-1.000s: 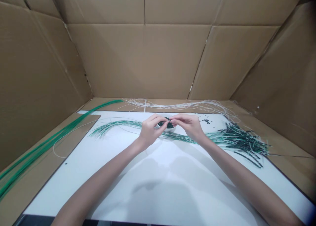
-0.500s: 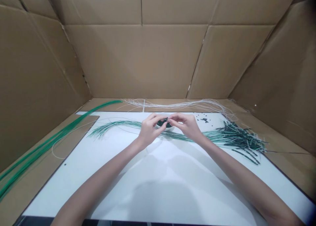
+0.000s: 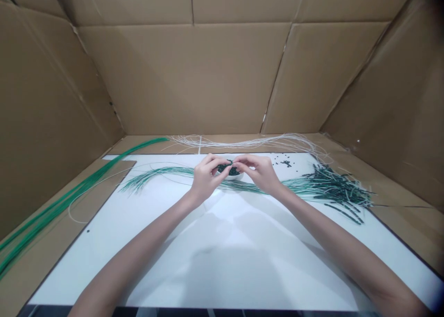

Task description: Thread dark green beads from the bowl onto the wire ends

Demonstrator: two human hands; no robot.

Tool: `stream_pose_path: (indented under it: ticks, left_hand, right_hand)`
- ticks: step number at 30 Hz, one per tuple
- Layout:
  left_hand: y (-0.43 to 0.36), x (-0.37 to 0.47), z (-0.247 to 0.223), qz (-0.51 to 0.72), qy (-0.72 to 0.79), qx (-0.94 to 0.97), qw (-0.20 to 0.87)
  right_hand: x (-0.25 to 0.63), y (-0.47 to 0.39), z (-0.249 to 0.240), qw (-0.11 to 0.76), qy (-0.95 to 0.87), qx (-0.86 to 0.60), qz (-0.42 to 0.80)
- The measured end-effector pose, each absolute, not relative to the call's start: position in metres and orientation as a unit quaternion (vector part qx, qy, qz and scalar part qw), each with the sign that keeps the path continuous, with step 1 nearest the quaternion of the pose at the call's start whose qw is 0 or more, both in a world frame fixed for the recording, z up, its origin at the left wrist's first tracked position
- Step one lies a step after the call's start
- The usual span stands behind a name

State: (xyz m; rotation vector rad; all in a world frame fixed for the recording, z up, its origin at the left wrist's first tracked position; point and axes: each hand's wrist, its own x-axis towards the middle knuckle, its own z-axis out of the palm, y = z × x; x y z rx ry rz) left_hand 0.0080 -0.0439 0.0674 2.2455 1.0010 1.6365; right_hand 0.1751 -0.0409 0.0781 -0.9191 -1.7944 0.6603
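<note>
A small white bowl (image 3: 236,176) of dark green beads (image 3: 233,170) stands at the middle of the white board. Above it, my left hand (image 3: 207,176) pinches from the left, its thumb and fingertips closed together. My right hand (image 3: 259,171) meets it from the right, also pinching; the fingertips nearly touch. What lies between them is too small to make out. A long bundle of green wires (image 3: 166,171) runs behind and under my hands to the right, where many ends carry dark green pieces (image 3: 342,187).
Loose green strands (image 3: 83,187) lie along the left on cardboard. White strands (image 3: 243,143) stretch across the back edge. Several dark bits (image 3: 286,162) are scattered behind my right hand. Cardboard walls (image 3: 201,76) stand on the left, back and right.
The view has shifted slightly. My fingertips stay together over the bowl, a little to the left in the picture, and more of the beads shows beneath them.
</note>
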Motion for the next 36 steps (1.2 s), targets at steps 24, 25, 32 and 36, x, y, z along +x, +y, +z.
stream_pose_path:
  ticks: [24,25,32,36]
  left_hand:
    - [-0.051,0.009,0.077,0.599,0.34,0.719,0.092]
    - [-0.051,0.009,0.078,0.6,0.338,0.719,0.092]
    - [-0.053,0.01,0.078,0.6,0.326,0.726,0.084]
    - [-0.052,0.009,0.077,0.593,0.32,0.735,0.073]
  right_hand:
    - [0.176,-0.038,0.082,0.53,-0.592,-0.299,0.529]
    - [0.176,-0.038,0.082,0.529,-0.593,-0.3,0.528]
    - [0.175,-0.038,0.082,0.53,-0.593,-0.315,0.518]
    - [0.174,-0.039,0.084,0.532,-0.593,-0.321,0.512]
